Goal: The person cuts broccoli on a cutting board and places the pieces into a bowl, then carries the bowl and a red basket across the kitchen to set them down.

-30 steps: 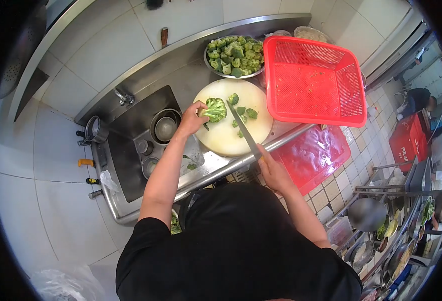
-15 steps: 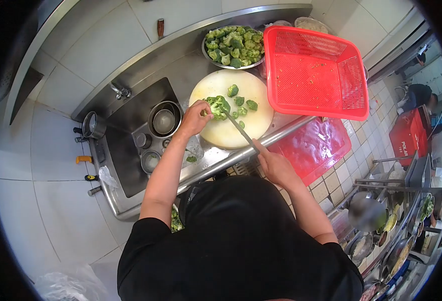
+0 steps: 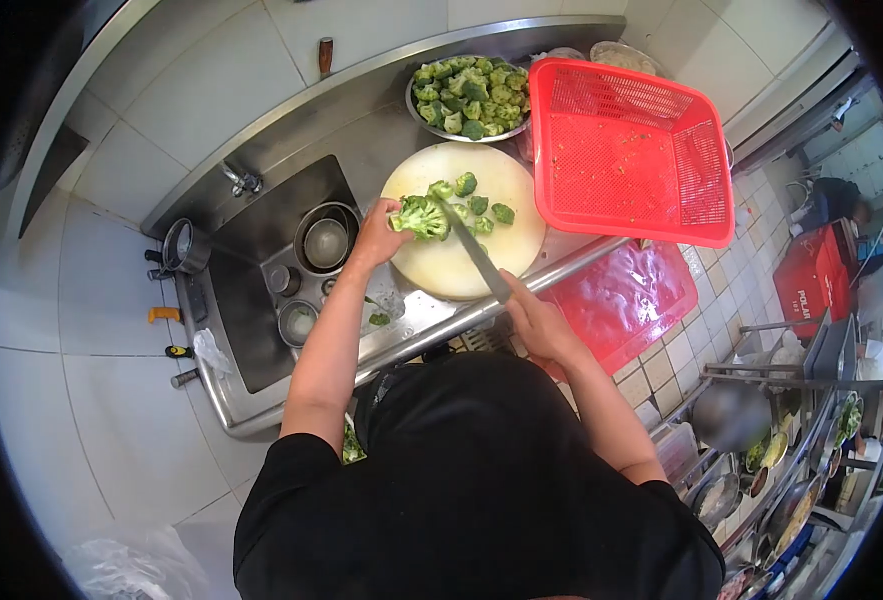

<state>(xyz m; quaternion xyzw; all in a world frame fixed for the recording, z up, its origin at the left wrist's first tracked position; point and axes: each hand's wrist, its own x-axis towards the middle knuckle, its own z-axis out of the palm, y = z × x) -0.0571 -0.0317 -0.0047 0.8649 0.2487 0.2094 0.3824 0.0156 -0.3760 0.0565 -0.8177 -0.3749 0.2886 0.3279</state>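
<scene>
My left hand point(image 3: 379, 236) is closed around the stem end of a broccoli head point(image 3: 421, 217), held over the left part of a round white cutting board point(image 3: 441, 270). In my right hand point(image 3: 539, 320) is a knife point(image 3: 479, 258), gripped by its handle. Its blade points up and left, and the tip end lies by the right side of the broccoli head. Several cut broccoli florets point(image 3: 502, 214) lie on the board to the right of the blade. Behind the board stands a metal bowl point(image 3: 423, 122) heaped with florets.
Right of the board is a red plastic basket point(image 3: 611, 150) with green scraps in it. A metal sink point(image 3: 246, 300) with bowls and pots point(image 3: 327, 243) lies to the left. Below the basket is a red tray point(image 3: 626, 300). A bent-over person point(image 3: 829, 205) is at far right.
My left hand has turned the broccoli head, so its pale stem side shows more. The knife blade has rotated to show its flat side. Another small floret now sits above the head.
</scene>
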